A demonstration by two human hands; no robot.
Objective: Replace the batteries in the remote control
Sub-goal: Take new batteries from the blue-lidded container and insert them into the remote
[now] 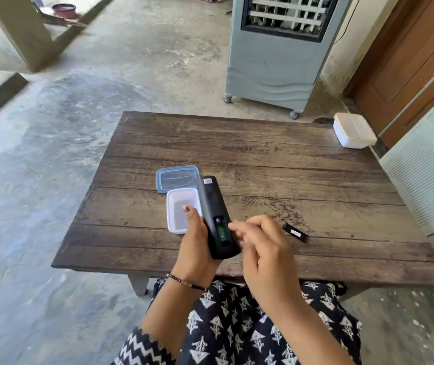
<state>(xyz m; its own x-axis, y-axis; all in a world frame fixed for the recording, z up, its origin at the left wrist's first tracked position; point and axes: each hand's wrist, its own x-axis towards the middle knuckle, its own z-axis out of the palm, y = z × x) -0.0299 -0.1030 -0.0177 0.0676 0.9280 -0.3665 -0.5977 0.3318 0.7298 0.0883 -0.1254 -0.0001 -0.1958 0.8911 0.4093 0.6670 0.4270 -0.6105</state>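
Note:
My left hand (193,246) grips a black remote control (213,206), held back side up above the near edge of the wooden table (263,154). Its battery compartment (221,231) is uncovered, and a greenish battery shows inside. My right hand (260,241) hovers right beside the compartment with curled fingers; whether it holds anything is unclear. The black battery cover (296,232) lies on the table to the right of my hands.
An open white plastic box (173,225) sits left of the remote, its blue-rimmed lid (177,179) just behind it. A closed white container (354,130) stands at the table's far right corner. A grey air cooler (276,61) stands beyond the table.

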